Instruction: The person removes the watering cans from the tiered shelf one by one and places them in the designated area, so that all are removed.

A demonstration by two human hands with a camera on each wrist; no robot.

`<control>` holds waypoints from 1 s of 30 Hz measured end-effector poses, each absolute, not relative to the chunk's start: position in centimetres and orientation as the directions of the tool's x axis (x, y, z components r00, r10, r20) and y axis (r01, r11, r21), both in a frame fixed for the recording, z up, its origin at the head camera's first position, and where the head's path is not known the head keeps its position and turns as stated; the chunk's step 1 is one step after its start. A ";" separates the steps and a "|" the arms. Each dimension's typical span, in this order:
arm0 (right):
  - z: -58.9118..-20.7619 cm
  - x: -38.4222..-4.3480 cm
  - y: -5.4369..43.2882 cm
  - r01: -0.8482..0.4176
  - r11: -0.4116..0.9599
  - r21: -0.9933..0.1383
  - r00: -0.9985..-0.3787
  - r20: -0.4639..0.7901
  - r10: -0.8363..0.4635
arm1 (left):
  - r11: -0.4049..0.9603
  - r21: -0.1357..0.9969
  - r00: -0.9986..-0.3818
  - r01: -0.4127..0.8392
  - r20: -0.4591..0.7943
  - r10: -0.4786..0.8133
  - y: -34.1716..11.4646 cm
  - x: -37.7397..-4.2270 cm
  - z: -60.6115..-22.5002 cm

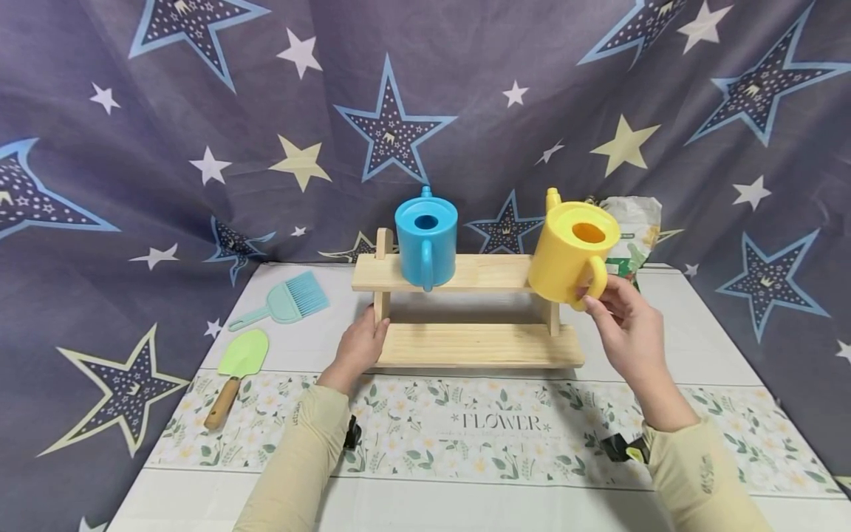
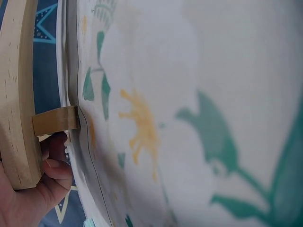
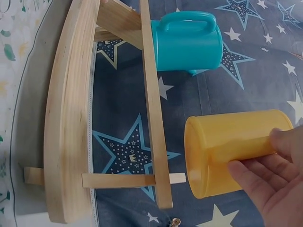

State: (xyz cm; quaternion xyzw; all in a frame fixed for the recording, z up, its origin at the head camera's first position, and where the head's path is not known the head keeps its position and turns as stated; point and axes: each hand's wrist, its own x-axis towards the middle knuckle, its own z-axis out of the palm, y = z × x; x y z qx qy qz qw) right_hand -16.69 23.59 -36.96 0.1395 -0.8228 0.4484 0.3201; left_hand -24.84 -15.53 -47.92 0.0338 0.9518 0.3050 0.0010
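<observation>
A two-tier wooden shelf [image 1: 479, 345] stands on the table. My left hand [image 1: 359, 343] grips the left end of its lower board; in the left wrist view, the fingers [image 2: 57, 169] curl around the board's end. A blue watering can [image 1: 408, 247] sits upright on the left part of the top board, its spout facing away. At the right, my right hand [image 1: 631, 336] holds a yellow watering can [image 1: 558, 255] by its handle. In the right wrist view, a gap shows between the yellow can's base and the top board [image 3: 158, 127].
A mint hand brush [image 1: 286, 303] and a green trowel with a wooden handle [image 1: 222, 403] lie at the left. Behind the yellow can stands a white bag [image 1: 641, 222]. A flower-print cloth [image 1: 499, 451] runs across the table, and a star-patterned curtain [image 1: 465, 44] hangs behind.
</observation>
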 end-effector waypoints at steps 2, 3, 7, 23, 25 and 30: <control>-36.9 -16.5 23.8 -0.510 0.562 -0.651 -0.759 0.649 0.063 | 0.811 0.582 -0.998 0.064 0.018 0.065 -15.5 -24.8 -47.9; -36.9 -16.3 23.9 -0.504 0.564 -0.654 -0.761 0.645 0.069 | 0.811 0.582 -0.998 0.064 0.018 0.066 -15.5 -24.8 -47.9; -36.9 -15.8 24.3 -0.473 0.576 -0.667 -0.768 0.632 0.101 | 0.810 0.582 -0.997 0.072 0.025 0.071 -15.5 -24.9 -47.9; -37.0 -14.4 26.8 -0.427 0.610 -0.667 -0.746 0.642 0.180 | 0.811 0.580 -0.997 0.078 0.027 0.077 -15.7 -25.1 -48.4; -36.9 -14.2 27.0 -0.420 0.621 -0.662 -0.742 0.644 0.185 | 0.814 0.576 -0.997 0.080 0.028 0.078 -15.7 -25.2 -48.5; -37.1 -13.8 27.7 -0.416 0.615 -0.670 -0.740 0.643 0.200 | 0.815 0.574 -0.996 0.083 0.025 0.084 -15.8 -25.2 -48.5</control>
